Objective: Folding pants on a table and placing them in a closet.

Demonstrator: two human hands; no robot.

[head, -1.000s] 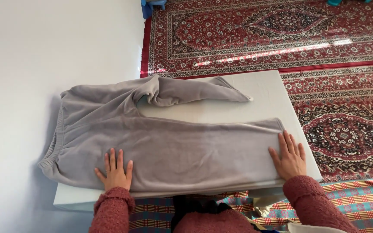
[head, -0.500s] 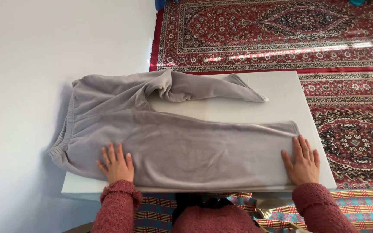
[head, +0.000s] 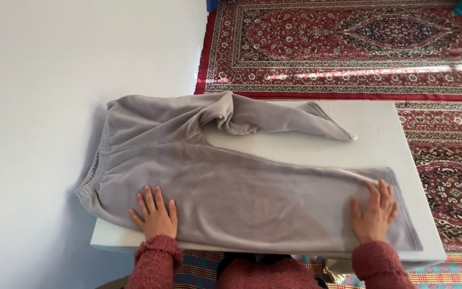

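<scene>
Both arms wear a dark red, nubbly knitted sweater with thick ribbed cuffs ending at the wrists. The left hand (head: 156,218) and right hand (head: 374,215) are bare, without rings or gloves. Fingernails look short and unpainted.

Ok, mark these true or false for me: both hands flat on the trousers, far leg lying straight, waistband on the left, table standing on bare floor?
1. Both hands lie flat on the grey trousers: true, left hand near the waist, right hand near the hem.
2. The far leg lies straight: false, it is bunched and angled.
3. The waistband is on the left: true.
4. The white table stands on bare floor: false, a red patterned carpet lies beyond it.
</scene>
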